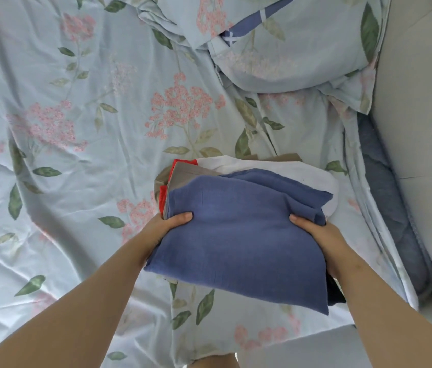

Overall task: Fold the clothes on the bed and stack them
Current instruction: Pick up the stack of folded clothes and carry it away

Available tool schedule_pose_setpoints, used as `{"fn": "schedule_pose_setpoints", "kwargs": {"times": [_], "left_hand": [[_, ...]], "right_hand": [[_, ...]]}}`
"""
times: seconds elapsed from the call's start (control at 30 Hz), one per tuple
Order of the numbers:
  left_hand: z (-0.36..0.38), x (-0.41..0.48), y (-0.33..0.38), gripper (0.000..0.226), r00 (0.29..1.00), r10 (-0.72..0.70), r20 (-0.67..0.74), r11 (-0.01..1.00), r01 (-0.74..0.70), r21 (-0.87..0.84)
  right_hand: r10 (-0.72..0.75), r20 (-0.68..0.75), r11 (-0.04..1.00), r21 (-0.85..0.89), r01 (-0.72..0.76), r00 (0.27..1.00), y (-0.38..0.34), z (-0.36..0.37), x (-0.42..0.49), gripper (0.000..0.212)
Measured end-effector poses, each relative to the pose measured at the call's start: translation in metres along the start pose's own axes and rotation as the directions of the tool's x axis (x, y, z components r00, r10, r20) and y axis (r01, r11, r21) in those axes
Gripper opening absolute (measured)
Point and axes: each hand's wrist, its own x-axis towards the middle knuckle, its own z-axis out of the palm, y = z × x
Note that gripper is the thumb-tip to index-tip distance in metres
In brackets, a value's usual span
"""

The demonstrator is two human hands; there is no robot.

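Between left hand (166, 226) and right hand (317, 236): clothes stack (238, 235), over bed sheet (82, 160); pillow (289, 62) behind stack.

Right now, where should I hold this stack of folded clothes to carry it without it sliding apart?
Take the stack at its two side edges, coming in from left and right, as the left hand and right hand do: thumbs on the blue top piece, fingers presumably underneath. Its loose, uneven layers probably need clamping together.

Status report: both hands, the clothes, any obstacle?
Left hand and right hand grip opposite sides of folded clothes stack, blue cloth garment on top. Stack over pale floral bedsheet. No obstacle seen.
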Motion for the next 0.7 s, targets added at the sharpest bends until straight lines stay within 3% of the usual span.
{"fn": "schedule_pose_setpoints", "kwargs": {"times": [0.13,0.27,0.7], "left_hand": [[-0.016,-0.046,-0.017,0.078,0.999,-0.011,-0.037,0.998,0.009,-0.069],[-0.048,-0.112,-0.054,0.097,0.995,-0.013,-0.098,0.984,-0.004,-0.176],[-0.188,-0.315,-0.225,0.106,0.93,0.045,-0.365,0.833,-0.237,-0.501]], "right_hand": [[0.025,0.056,0.999,-0.029,-0.023,0.998,-0.007,0.014,-0.039,0.035],[0.009,0.16,0.996,-0.087,0.005,0.987,-0.009,0.05,-0.088,0.028],[-0.062,0.463,0.917,-0.323,0.234,0.884,0.04,0.248,-0.248,0.033]]}}
